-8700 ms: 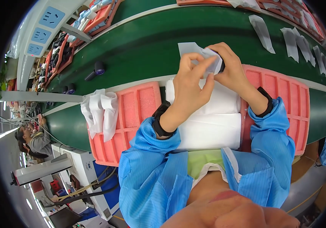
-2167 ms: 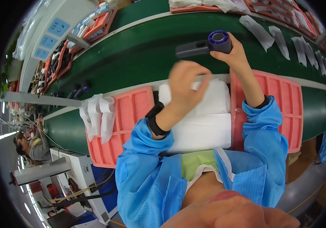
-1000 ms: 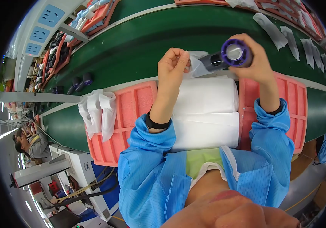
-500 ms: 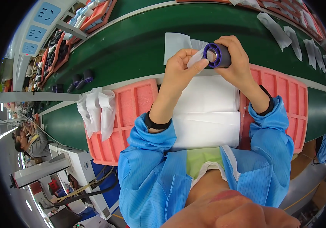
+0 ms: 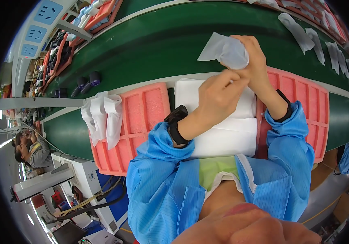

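Observation:
A thin translucent white wrapping sheet (image 5: 223,51) hangs over the end of what my right hand (image 5: 254,59) grips, with one corner sticking out to the left. The dark cylindrical part with the purple ribbed end, seen in that hand earlier, is now hidden beneath the sheet and my fingers. My left hand (image 5: 220,96) is closed in a pinch just below the wrapped end, close to my right palm. Whatever its fingertips hold is hidden. Under both hands lies a stack of white sheets (image 5: 225,136) in front of me.
Pink compartment trays (image 5: 144,107) flank the stack, the left one carrying several white-wrapped pieces (image 5: 113,122). Dark cylindrical parts (image 5: 95,78) stand on the green belt (image 5: 150,53) at left. More wrapped pieces (image 5: 296,32) lie at right. A grey metal bar (image 5: 40,103) juts in from the left.
The sheet has gone from beside the cylinder to over its end, covering it. My left hand has dropped down and right, from the purple rim to below the wrapped end.

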`<action>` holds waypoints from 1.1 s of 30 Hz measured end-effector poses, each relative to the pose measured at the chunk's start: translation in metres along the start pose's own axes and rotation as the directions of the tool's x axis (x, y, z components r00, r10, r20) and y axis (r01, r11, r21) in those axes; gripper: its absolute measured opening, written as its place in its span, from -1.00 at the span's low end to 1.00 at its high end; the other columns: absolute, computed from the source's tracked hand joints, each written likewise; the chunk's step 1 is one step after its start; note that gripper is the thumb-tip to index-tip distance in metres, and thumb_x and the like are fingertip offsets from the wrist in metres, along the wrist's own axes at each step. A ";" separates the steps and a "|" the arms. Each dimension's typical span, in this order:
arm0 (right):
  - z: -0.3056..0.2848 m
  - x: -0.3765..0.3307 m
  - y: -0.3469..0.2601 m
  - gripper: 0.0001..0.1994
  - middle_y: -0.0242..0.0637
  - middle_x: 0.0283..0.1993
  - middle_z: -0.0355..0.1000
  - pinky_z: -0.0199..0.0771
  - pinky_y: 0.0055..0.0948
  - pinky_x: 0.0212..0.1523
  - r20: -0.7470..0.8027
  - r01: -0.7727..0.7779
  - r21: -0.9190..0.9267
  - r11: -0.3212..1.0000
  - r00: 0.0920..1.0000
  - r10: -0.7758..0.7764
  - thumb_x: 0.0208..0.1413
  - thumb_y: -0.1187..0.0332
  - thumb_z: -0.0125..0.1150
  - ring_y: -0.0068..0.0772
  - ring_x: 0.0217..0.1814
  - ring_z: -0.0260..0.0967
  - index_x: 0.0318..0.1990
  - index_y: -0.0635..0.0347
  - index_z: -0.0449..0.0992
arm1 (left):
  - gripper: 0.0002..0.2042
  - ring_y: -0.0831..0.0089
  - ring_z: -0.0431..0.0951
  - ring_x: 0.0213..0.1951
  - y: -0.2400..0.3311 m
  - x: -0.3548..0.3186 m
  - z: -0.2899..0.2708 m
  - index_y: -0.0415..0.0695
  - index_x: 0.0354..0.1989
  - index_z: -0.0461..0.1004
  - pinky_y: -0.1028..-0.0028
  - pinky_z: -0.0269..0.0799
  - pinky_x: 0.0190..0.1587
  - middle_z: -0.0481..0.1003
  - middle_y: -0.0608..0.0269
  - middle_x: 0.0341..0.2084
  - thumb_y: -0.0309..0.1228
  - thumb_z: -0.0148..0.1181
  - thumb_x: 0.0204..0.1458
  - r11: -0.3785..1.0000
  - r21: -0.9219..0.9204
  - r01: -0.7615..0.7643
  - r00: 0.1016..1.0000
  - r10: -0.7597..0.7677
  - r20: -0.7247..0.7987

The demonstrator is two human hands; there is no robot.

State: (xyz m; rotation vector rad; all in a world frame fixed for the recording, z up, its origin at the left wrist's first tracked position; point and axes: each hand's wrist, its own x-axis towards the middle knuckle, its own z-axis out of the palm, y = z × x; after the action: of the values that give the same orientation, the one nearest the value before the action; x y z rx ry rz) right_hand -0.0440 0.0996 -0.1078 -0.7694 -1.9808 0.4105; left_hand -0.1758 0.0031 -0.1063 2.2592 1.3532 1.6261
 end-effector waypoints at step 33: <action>0.013 -0.014 -0.005 -0.71 -0.08 -0.25 0.50 0.43 -0.40 -0.21 0.284 -0.115 0.117 0.986 0.956 0.078 -0.07 0.50 0.26 -0.24 -0.21 0.50 -0.13 0.30 0.48 | -0.76 0.28 0.37 -0.11 -0.025 0.014 -0.017 -0.07 -0.40 0.55 0.40 0.27 -0.17 0.33 0.17 -0.07 -0.39 0.46 -0.27 0.987 0.151 0.048 0.955 -0.001 -0.298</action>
State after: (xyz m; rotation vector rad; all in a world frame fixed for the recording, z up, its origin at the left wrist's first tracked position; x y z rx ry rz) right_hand -0.0525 0.0866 -0.1206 -0.7581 -2.1550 0.7365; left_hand -0.2033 0.0203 -0.1004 2.1287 1.6190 1.9817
